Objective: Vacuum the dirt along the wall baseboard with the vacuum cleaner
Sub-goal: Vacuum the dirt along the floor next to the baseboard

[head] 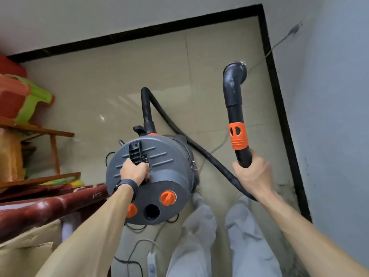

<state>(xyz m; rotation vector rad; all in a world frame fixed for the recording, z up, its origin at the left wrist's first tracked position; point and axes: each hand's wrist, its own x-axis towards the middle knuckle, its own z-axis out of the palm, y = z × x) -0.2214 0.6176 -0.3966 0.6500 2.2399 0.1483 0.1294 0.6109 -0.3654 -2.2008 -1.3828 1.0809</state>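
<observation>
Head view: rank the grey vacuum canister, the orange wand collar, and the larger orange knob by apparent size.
1. Grey vacuum canister, clearly largest.
2. Orange wand collar.
3. Larger orange knob.
The collar and knob look close; the collar seems somewhat bigger, though differing distances from the camera make that unsure.

Glossy beige tiled floor [123,76], grey walls [335,116], stacked plastic stools [24,96] at left.

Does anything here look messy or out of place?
Yes. Dark dirt lies heaped on the floor against the black baseboard beside the right hand, and a thin grey cable dangles loose down the right wall near the vacuum nozzle.
</observation>
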